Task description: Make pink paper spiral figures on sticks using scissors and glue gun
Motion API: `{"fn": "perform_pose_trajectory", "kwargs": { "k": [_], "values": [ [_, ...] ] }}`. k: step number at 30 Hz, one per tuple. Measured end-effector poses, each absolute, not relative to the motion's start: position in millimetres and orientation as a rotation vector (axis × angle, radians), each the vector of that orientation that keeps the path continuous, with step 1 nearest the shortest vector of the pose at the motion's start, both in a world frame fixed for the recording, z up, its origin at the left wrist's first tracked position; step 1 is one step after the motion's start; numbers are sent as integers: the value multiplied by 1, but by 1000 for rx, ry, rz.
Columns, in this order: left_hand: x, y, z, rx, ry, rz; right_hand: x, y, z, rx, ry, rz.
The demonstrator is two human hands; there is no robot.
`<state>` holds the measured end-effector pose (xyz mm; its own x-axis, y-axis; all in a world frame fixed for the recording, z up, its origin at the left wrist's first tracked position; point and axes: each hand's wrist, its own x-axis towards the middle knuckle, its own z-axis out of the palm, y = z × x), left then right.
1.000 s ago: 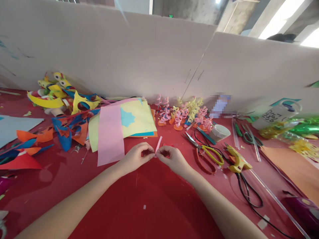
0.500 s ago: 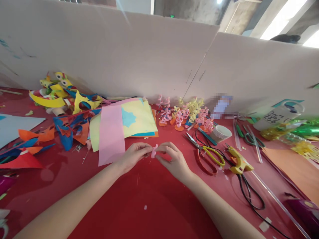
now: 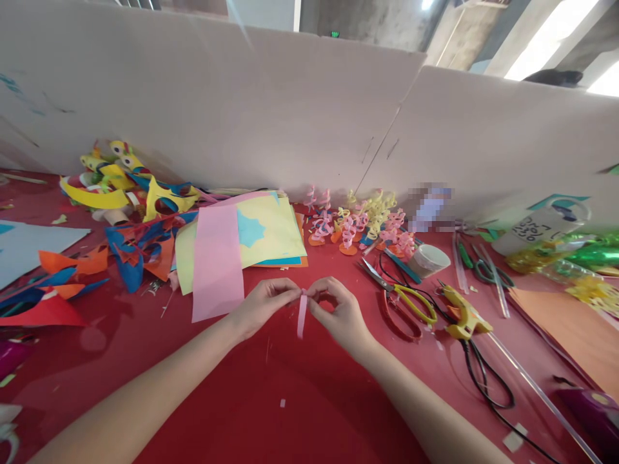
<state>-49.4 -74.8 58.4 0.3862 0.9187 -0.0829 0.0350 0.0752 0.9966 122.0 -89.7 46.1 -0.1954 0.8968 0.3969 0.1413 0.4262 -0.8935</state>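
My left hand point(image 3: 264, 305) and my right hand point(image 3: 337, 310) meet above the red table point(image 3: 290, 399), both pinching the top end of a narrow pink paper strip point(image 3: 302, 316). The strip hangs down straight from my fingertips toward the table. Just behind my hands lies a stack of coloured paper sheets point(image 3: 242, 241) with a pink sheet on top at its left. A cluster of small curled pink and yellow paper pieces point(image 3: 360, 222) stands at the foot of the white partition.
Yellow-handled scissors point(image 3: 401, 299) and a yellow glue gun point(image 3: 461, 314) with a black cord lie right of my hands. A tape roll point(image 3: 430, 258) sits behind them. Cut paper scraps and figures point(image 3: 126, 219) pile up at the left. Orange paper point(image 3: 575, 325) lies far right.
The pink strip first stuck up from my fingers, then was curled small between them, and now hangs straight down. My hands stayed in about the same place.
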Motion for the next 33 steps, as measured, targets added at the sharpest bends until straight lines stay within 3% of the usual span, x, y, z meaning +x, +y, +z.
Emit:
{"fn": "perform_pose_trajectory", "kwargs": {
  "k": [4,9,33],
  "values": [
    [-50,-74,56,1496,993,854,119,-86,42,-924,-1372,1266],
    [-49,-74,56,1581,1015,818,121,-82,38,-919,-1250,1450],
    [-47,-74,48,1752,1082,773,126,-75,32,-1110,-1440,1359]
  ]
}}
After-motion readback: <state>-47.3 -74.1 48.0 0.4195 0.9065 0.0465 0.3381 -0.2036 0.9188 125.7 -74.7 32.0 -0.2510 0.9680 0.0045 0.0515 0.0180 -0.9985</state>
